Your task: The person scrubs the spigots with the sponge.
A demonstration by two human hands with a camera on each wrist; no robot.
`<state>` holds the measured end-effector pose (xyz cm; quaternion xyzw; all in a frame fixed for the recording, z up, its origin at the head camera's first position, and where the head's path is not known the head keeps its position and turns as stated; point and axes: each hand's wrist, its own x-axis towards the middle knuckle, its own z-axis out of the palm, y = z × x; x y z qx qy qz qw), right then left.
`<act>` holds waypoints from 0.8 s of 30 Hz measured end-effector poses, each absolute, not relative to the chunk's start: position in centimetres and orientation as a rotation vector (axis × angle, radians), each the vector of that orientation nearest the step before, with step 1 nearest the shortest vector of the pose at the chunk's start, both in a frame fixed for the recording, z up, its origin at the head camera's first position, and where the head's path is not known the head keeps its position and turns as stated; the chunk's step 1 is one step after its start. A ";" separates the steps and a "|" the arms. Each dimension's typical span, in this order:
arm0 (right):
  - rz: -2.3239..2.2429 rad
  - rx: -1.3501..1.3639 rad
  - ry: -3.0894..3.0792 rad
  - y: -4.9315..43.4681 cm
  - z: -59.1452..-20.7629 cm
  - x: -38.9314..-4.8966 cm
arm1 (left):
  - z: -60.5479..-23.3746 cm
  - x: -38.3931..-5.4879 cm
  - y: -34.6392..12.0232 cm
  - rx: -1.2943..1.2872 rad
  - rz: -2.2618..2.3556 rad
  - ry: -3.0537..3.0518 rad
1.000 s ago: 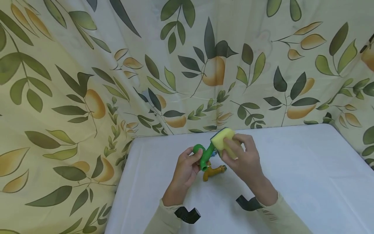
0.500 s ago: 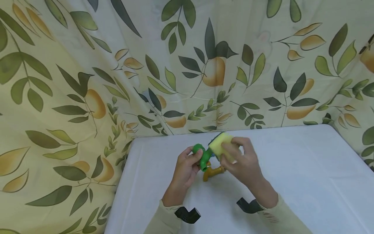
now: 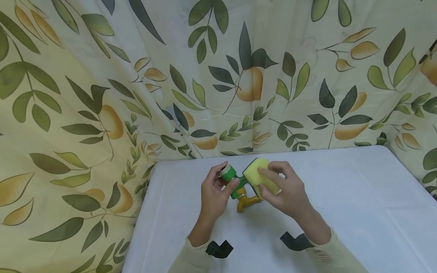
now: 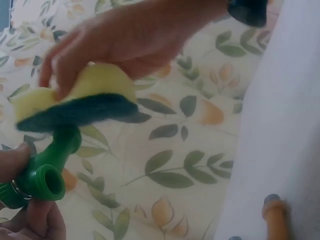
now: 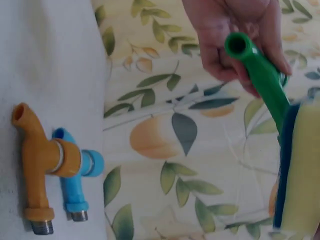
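Note:
My left hand (image 3: 213, 193) grips a green plastic tap (image 4: 65, 142) by its knob end, holding it above the table. A yellow sponge (image 3: 261, 174) with a dark green scouring side is pinched in my right hand (image 3: 286, 185). In the left wrist view the sponge's dark side touches the end of the tap's body. The tap's spout opening faces the camera in the right wrist view. Below the hands an orange tap (image 3: 247, 201) lies on the table. Beside it lies a blue tap (image 5: 75, 175), seen in the right wrist view.
A white-covered table (image 3: 341, 208) spreads under both hands. Behind it and at its left hangs a curtain (image 3: 218, 76) printed with leaves and fruit. Dark wrist-worn devices (image 3: 220, 249) sit on both wrists.
My left hand has turned the green tap so that its knob end tips up and shows a silvery cap. The sponge has moved down along the tap's body with my right hand.

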<state>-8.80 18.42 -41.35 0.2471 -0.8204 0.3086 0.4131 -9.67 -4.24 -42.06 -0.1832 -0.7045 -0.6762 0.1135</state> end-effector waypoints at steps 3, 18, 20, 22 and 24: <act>0.828 0.464 -2.106 19.2 -41.6 -9.5 | -41.6 -10.4 -4.7 -0.560 -1.944 -2.083; 0.795 0.177 -2.224 22.6 -43.1 -9.4 | -46.2 -22.3 -5.4 -0.266 -1.473 -2.542; 0.792 0.169 -2.230 22.9 -43.4 -9.2 | -47.5 -23.4 -5.2 -0.235 -1.438 -2.609; 0.797 0.163 -2.238 23.1 -43.6 -9.0 | -48.6 -24.1 -4.9 -0.210 -1.398 -2.665; 0.801 0.159 -2.250 23.2 -43.8 -8.9 | -49.6 -24.6 -4.7 -0.182 -1.366 -2.703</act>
